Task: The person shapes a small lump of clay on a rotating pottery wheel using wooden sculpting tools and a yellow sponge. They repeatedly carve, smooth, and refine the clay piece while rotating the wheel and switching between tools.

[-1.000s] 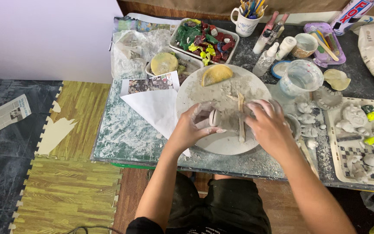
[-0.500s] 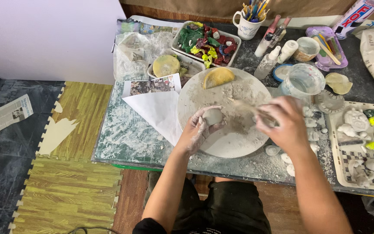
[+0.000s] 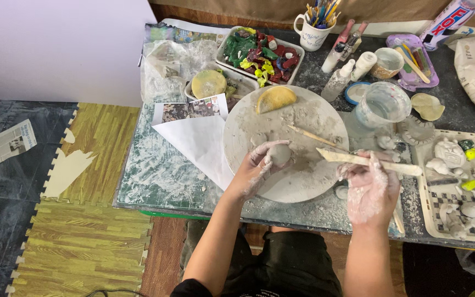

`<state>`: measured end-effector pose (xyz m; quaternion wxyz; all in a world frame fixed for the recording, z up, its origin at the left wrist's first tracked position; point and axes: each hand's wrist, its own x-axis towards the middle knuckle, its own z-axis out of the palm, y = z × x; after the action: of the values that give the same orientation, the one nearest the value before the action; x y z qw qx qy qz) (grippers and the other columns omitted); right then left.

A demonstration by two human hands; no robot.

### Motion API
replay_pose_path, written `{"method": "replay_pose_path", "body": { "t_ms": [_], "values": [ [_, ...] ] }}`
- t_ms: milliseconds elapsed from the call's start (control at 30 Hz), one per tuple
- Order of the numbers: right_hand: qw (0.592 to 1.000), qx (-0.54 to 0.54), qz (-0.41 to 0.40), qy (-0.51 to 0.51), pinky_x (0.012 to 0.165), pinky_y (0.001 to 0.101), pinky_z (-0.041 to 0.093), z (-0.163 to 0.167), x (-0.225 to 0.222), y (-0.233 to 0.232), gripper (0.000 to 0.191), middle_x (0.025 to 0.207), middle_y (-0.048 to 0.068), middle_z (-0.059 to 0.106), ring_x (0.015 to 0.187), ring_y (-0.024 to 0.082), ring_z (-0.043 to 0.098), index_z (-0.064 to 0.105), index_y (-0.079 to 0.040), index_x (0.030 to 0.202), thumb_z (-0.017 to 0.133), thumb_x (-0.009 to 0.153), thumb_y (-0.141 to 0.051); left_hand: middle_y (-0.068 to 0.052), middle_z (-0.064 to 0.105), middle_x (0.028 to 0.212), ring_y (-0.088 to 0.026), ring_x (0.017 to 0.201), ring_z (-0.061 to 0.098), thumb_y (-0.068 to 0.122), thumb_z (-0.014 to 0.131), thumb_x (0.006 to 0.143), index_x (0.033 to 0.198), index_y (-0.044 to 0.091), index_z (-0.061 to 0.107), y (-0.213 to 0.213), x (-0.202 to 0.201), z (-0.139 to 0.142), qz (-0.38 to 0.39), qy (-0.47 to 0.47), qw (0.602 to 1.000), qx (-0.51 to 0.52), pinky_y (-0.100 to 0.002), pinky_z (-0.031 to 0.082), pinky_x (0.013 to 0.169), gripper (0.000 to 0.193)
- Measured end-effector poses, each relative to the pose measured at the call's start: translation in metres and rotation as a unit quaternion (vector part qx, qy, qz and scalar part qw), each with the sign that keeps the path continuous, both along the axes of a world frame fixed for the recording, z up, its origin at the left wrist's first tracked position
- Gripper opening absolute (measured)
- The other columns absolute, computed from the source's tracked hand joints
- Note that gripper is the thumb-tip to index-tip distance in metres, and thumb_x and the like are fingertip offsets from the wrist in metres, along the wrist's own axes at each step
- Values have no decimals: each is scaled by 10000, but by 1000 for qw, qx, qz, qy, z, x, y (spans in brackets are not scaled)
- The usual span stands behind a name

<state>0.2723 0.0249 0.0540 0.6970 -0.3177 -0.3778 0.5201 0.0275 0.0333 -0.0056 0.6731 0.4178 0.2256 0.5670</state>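
Left hand [image 3: 257, 168] grip cups small grey clay ball [image 3: 280, 154] on round clay-smeared board [image 3: 303, 181]. Right hand [image 3: 370, 184] grip pinches flat wooden modelling knife [image 3: 367, 160] (blade clear of ball). Steady ball, keep strokes light.

You're looking at a mug of brushes [image 3: 313, 28] sitting at the table's far edge, a tray of coloured clay scraps [image 3: 259, 55] lying beside it, and a newspaper [image 3: 7, 144] lying on the floor.

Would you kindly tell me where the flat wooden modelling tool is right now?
In the head view, the flat wooden tool is in the right hand, over the round board's right edge.
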Motion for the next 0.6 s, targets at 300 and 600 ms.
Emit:
{"method": "replay_pose_path", "body": {
  "t_ms": [300, 600],
  "values": [
    [979, 87, -18, -181, 825, 363, 666, -17, -24, -24, 134, 1075, 167, 680, 936, 229, 739, 596, 16, 1154, 573, 1064, -79, -146, 562, 1432, -268, 1270, 617, 490, 627, 1023, 1471, -35, 508, -3, -5, -2, -58, -62, 996, 6, -461, 505, 1149, 700],
    [923, 165, -14, -348, 934, 276, 539, -11, -33, -40, 184, 1230, 182, 640, 1078, 175, 642, 553, 77, 1211, 560, 1035, 22, -119, 556, 1442, -236, 1278, 595, 475, 634, 1021, 1484, -29, 483, -4, -6, -10, -81, -112, 990, -9, -479, 477, 1185, 701]
  ]
}}
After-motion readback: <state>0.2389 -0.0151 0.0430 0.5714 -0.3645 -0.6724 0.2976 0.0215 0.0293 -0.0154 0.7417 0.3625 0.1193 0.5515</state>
